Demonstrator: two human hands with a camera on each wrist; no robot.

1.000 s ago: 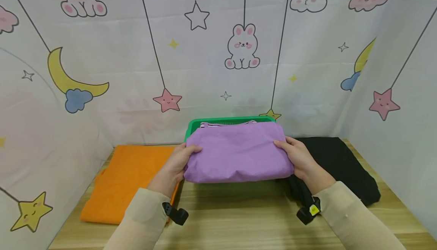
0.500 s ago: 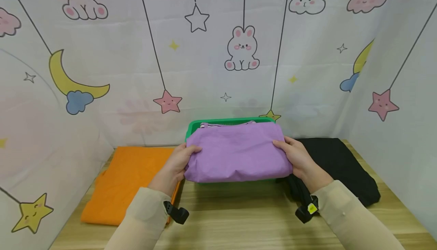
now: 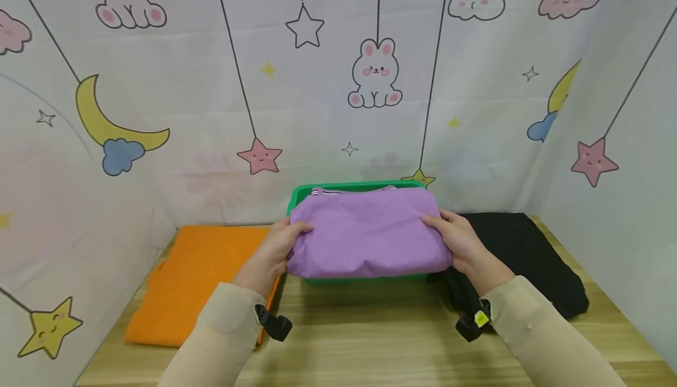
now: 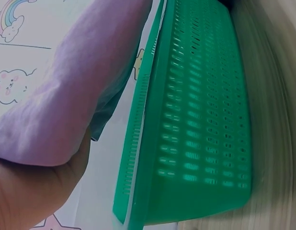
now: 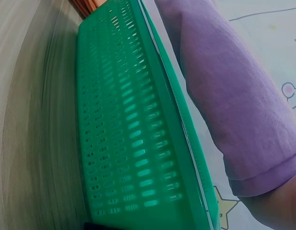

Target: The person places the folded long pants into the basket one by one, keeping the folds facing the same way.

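Observation:
Both hands hold a folded purple cloth bundle [image 3: 370, 234] by its two ends, over a green plastic basket [image 3: 301, 193]. Striped trim shows along the bundle's far edge. My left hand [image 3: 275, 249] grips the left end, thumb on top and fingers underneath. On the other side my right hand [image 3: 465, 246] holds the right end the same way. In the left wrist view the purple cloth [image 4: 66, 91] hangs just outside the perforated basket [image 4: 200, 120], level with its rim. The right wrist view shows the cloth [image 5: 244, 91] beside the basket's rim [image 5: 174, 110]. Most of the basket's inside is hidden.
A folded orange cloth [image 3: 195, 281] lies on the wooden table [image 3: 365, 340] to the left. To the right is a folded black cloth [image 3: 529, 263], with a black strap-like part near my right wrist. A printed white curtain [image 3: 328, 93] closes off the back and sides.
The purple bundle and both hands have shifted slightly up in the head view, so a strip of the basket's lower front edge shows beneath. Both grips stay as they were.

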